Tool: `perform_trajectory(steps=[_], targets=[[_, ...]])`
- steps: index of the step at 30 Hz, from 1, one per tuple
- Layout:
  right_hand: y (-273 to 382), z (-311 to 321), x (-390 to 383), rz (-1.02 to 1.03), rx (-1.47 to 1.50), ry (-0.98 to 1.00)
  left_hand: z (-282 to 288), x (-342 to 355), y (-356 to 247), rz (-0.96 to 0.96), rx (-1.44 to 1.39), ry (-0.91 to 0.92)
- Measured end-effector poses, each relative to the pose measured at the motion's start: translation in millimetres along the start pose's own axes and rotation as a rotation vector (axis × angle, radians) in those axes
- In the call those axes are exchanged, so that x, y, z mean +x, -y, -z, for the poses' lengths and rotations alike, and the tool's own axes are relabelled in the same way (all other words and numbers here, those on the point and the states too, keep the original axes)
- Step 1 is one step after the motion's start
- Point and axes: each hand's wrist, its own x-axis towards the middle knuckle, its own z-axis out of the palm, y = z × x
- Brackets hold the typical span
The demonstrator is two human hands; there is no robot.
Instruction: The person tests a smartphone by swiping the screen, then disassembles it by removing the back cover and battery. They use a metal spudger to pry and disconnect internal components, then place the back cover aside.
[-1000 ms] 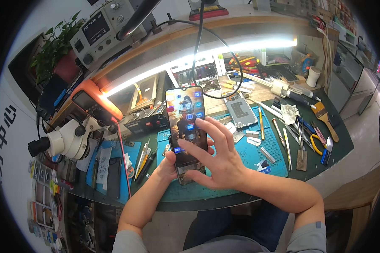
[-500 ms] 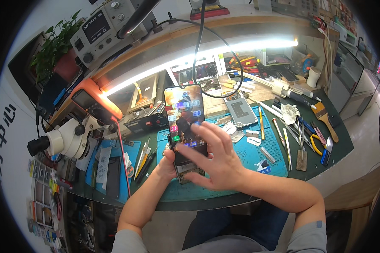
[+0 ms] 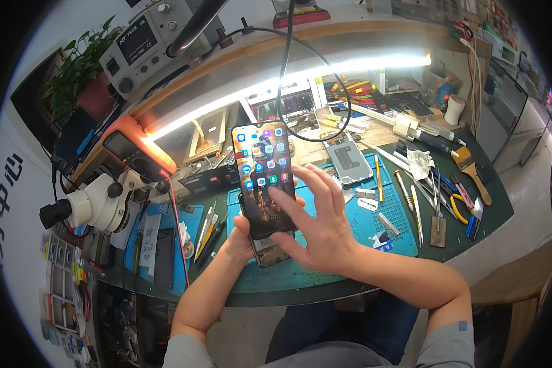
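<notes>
Upright in my left hand (image 3: 242, 243) is a smartphone (image 3: 257, 202) with a lit screen of app icons. The thumb presses its left side, and fingertips show past its right edge. Below the screen's lower end, part of the phone's body (image 3: 265, 256) shows, so the screen looks shifted upward on it. My right hand (image 3: 326, 230) spreads over the lower right of the phone and holds nothing. Its index fingertip is at the screen; whether it touches I cannot tell. The right thumb lies near the screen's lower edge.
A blue-green mat (image 3: 374, 214) lies beneath, with a grey phone back part (image 3: 349, 161), a blade (image 3: 367, 204) and small scraps. Tweezers, pliers (image 3: 460, 210) and a brush (image 3: 472, 178) crowd the right. At left stand a white microscope (image 3: 92, 205) and an orange multimeter (image 3: 138, 150).
The screen has switched to a different page of icons. My right hand's fingers have moved right and off the screen's left part. The phone has shifted slightly left.
</notes>
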Motion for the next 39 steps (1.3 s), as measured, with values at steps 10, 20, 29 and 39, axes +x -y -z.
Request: perform_trajectory(steps=[10,20,29,39], targets=[[-1,-3,0,0.021,0.025,0.026,3,-6,1,-0.003,-0.007,-0.078],[2,-1,-1,0.166,0.108,0.031,6,-5,0,0.047,-0.066,0.004],[1,-4,-1,-0.008,0.031,-0.003,1,-6,-2,0.033,-0.011,-0.044],[3,-1,-1,0.100,0.070,0.023,1,-6,1,0.043,-0.071,-0.055]])
